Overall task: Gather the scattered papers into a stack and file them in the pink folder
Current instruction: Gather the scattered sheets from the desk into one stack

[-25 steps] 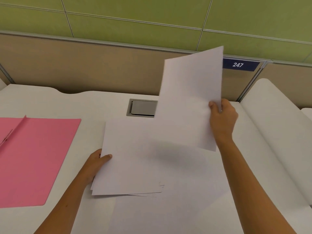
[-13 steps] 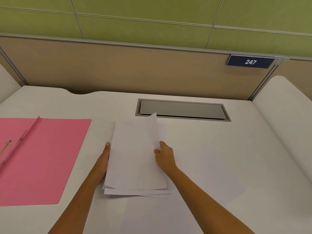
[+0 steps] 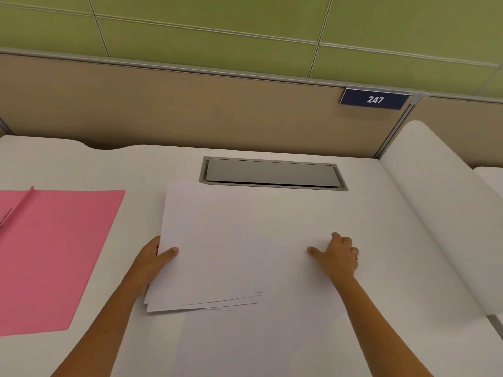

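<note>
Several white sheets lay gathered in a loose stack of papers (image 3: 206,248) on the white desk (image 3: 313,213), their near edges fanned out and not squared. The left hand (image 3: 153,261) gripped the stack's left edge, thumb (image 3: 170,252) on top and the other fingers hidden underneath. More paper seemed to lie flat on the desk to the right and nearer side of the stack, though white on white made its edges hard to trace. The right hand (image 3: 337,255) rested there, palm down and loosely spread, thumb pointing left toward the stack, holding nothing that I could see; a ring (image 3: 355,253) showed on one finger. Well to the left, apart from the stack, the pink folder (image 3: 54,254) lay open and flat on the desk, its crease (image 3: 21,206) running along its far left part. Beyond the stack, just past its far edge, sat a grey cable hatch (image 3: 272,173) set into the desk. Farther back rose a tan partition (image 3: 177,110) with a dark blue plate (image 3: 375,99) reading 247, and green panels (image 3: 217,31) above.
</note>
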Demonstrator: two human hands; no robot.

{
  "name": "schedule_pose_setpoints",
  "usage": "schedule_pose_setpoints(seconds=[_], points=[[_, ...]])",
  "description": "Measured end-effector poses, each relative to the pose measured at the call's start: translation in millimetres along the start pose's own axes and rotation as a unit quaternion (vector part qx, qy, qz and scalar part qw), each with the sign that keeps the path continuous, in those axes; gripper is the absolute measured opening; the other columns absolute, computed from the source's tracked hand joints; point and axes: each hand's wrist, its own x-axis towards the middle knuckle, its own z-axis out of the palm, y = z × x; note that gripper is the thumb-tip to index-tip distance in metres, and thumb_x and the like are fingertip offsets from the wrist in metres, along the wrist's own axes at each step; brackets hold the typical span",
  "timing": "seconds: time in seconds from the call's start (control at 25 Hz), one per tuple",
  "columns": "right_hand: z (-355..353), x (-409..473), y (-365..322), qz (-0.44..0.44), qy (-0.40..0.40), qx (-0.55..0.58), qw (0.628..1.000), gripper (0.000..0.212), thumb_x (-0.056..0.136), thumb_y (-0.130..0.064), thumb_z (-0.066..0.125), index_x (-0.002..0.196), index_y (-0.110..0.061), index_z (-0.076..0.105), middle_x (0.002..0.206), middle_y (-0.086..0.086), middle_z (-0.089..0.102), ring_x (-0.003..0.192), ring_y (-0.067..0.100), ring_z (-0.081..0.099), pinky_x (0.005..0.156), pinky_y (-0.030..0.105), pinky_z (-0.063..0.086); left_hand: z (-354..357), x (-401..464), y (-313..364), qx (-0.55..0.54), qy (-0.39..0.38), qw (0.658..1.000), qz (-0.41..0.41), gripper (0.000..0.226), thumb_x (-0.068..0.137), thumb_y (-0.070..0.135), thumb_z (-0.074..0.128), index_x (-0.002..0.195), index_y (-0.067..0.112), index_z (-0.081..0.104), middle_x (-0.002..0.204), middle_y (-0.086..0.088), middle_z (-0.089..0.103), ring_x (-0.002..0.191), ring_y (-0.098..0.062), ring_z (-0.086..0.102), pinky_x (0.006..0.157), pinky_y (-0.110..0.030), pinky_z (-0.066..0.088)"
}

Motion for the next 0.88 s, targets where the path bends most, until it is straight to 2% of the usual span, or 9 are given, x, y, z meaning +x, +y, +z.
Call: schedule_pose_setpoints(seconds=[0.08,0.16,0.32,0.48,0.6,0.68,0.8,0.88], points=[[-3.0,-2.5,14.9,-0.009,-0.007,-0.067,0.998,0.081,0.072,-0.062,0.067,0.129,-0.01,0.041,0.129,0.012,0.045,0.124,0.037,0.04,0.096,0.047,0.04,0.3,0.0,0.3,0.001,0.001,1.0,0.001,0.037,0.09,0.02,0.063,0.126,0.014,0.053,0.121,-0.009,0.063,0.105,-0.029,0.062,0.094,-0.049,0.05],[-0.2,-2.9,20.3,-0.021,-0.007,-0.089,0.996,0.079,0.069,-0.065,0.067,0.122,-0.01,0.046,0.124,0.011,0.049,0.121,0.034,0.043,0.093,0.044,0.041,1.3,-1.6,1.8,-0.003,-0.001,1.0,0.002,0.037,0.09,0.019,0.062,0.126,0.014,0.052,0.121,-0.01,0.063,0.106,-0.03,0.062,0.094,-0.05,0.05],[-6.0,6.2,19.5,0.006,-0.044,-0.047,0.998,0.075,0.064,-0.063,0.073,0.114,-0.012,0.051,0.118,0.01,0.056,0.12,0.033,0.046,0.094,0.042,0.041,2.4,-4.1,1.7,-0.002,-0.005,1.0,0.002,0.035,0.091,0.019,0.062,0.124,0.015,0.052,0.121,-0.01,0.063,0.105,-0.031,0.062,0.094,-0.05,0.05],[-14.0,12.7,22.0,0.001,-0.089,-0.007,0.996,0.077,0.061,-0.052,0.081,0.117,-0.01,0.05,0.119,0.012,0.051,0.112,0.033,0.051,0.092,0.041,0.044,1.7,-4.8,2.1,-0.002,-0.006,1.0,0.002,0.037,0.091,0.02,0.061,0.127,0.013,0.052,0.121,-0.011,0.063,0.105,-0.031,0.062,0.094,-0.051,0.05],[-28.7,16.6,21.2,-0.041,-0.103,0.033,0.993,0.05,0.069,-0.034,0.081,0.101,-0.011,0.05,0.102,0.008,0.056,0.086,0.022,0.054,0.073,0.031,0.044,1.4,-4.4,2.2,-0.003,-0.009,1.0,-0.001,0.04,0.091,0.021,0.062,0.129,0.013,0.051,0.122,-0.011,0.063,0.106,-0.031,0.062,0.094,-0.052,0.05],[-44.0,18.7,17.0,-0.083,-0.1,0.029,0.991,0.034,0.072,-0.026,0.078,0.091,-0.014,0.053,0.092,0.003,0.057,0.082,0.021,0.053,0.067,0.027,0.04,1.2,-4.8,3.3,-0.01,-0.009,1.0,-0.002,0.04,0.091,0.02,0.062,0.129,0.013,0.051,0.122,-0.01,0.063,0.106,-0.03,0.062,0.094,-0.051,0.05],[-75.8,18.6,2.5,-0.145,-0.039,0.03,0.988,0.015,0.079,-0.022,0.072,0.081,-0.012,0.061,0.081,0.006,0.06,0.076,0.024,0.056,0.053,0.023,0.034,1.6,-5.9,4.3,-0.015,-0.011,1.0,-0.005,0.039,0.09,0.02,0.062,0.128,0.014,0.052,0.121,-0.01,0.063,0.105,-0.029,0.063,0.093,-0.049,0.051],[-101.2,18.3,-9.2,-0.16,0.028,0.058,0.985,0.01,0.082,-0.018,0.068,0.085,-0.008,0.066,0.083,0.011,0.065,0.073,0.026,0.054,0.055,0.026,0.034,2.6,-6.4,4.6,-0.018,-0.01,1.0,-0.006,0.038,0.091,0.02,0.062,0.126,0.014,0.052,0.12,-0.009,0.063,0.103,-0.029,0.063,0.091,-0.047,0.052]])
